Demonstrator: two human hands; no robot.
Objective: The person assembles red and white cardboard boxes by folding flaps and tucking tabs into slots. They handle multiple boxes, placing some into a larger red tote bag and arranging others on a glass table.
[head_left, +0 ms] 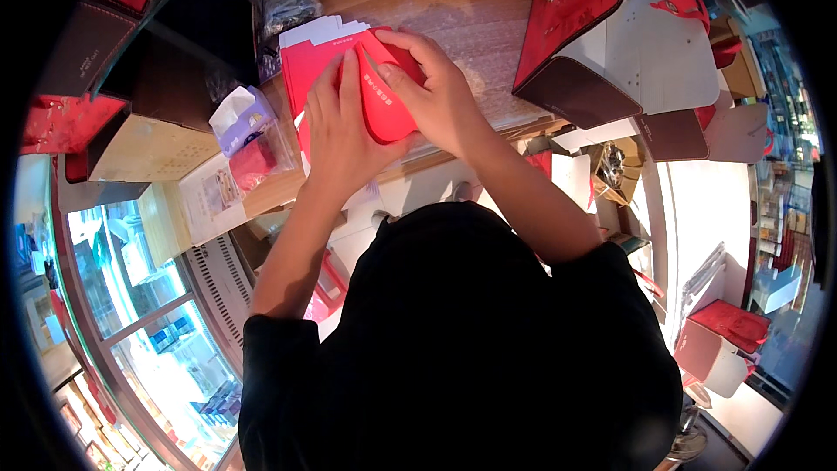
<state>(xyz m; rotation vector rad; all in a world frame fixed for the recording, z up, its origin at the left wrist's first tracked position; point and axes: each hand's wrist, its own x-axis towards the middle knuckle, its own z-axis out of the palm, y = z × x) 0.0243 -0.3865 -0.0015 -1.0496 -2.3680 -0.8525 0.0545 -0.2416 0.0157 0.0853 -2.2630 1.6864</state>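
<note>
Over the wood-grained brown table [479, 48] is a smooth red cardboard piece with a rounded lower end [388, 113]; flat red sheets with notched white edges [301, 65] lie toward the table's left. The right hand [440, 96], thumb and fingers curled, pinches the piece's upper edge. The left hand [342, 135] rests fingers extended along its left side, grip unclear.

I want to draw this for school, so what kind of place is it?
Probably a small shop, though I can't be sure. There's a wooden counter, several red-and-brown boxes around it, and what look like rows of small goods at the far right.
</note>
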